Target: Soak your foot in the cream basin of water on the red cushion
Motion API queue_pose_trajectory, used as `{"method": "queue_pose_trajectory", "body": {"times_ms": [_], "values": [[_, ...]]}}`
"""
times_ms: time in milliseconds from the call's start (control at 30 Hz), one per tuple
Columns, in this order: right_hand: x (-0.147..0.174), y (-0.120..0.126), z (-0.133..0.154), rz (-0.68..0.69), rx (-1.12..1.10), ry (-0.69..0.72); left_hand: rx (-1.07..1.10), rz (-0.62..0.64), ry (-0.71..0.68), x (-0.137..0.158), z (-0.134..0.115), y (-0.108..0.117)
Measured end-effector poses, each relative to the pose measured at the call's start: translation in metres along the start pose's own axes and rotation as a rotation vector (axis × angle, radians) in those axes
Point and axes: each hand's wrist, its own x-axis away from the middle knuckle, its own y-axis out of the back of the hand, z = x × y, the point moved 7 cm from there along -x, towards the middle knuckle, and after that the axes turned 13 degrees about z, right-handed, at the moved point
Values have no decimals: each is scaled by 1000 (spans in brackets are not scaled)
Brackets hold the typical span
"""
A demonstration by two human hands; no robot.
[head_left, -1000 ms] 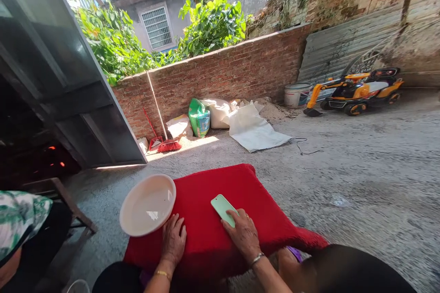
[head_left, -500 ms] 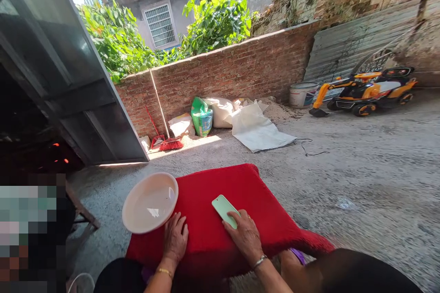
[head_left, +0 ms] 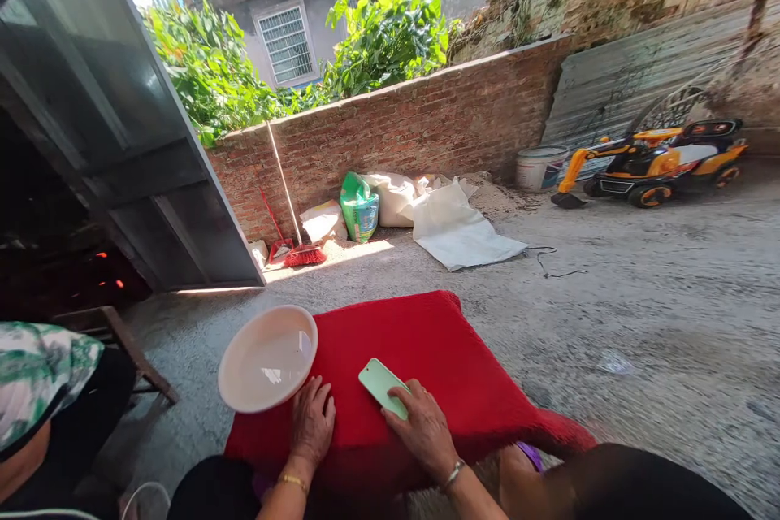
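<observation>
A mint-green smartphone (head_left: pixel 383 383) lies on the red cloth (head_left: pixel 390 325) that covers a small table. My right hand (head_left: pixel 420 418) is closed around the phone's near end, fingers on one edge and thumb on the other. My left hand (head_left: pixel 313 418) rests flat on the cloth with its fingers out, holding nothing. Just beyond its fingertips stands a pale pink basin (head_left: pixel 244 378) with clear water in it, at the table's left corner. Whether the fingers touch the basin's rim I cannot tell.
A seated person (head_left: pixel 45 382) is at the left edge, by a wooden stool (head_left: pixel 137 353). Along the brick wall (head_left: pixel 420 126) are a broom (head_left: pixel 305 256), a green sack (head_left: pixel 358 211) and a white sheet (head_left: pixel 460 231). A toy excavator (head_left: pixel 661 166) stands at the right.
My right hand has moved the phone a little to the left across the cloth and turned it slightly. My left hand and the basin have stayed in place.
</observation>
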Motion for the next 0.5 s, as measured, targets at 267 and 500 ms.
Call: {"method": "queue_pose_trajectory", "body": {"times_ms": [267, 500], "values": [[0, 3, -11, -51, 46, -25, -24, -17, 0, 0, -4, 1], [-3, 21, -50, -120, 57, -163, 11, -6, 9, 0, -5, 4]]}}
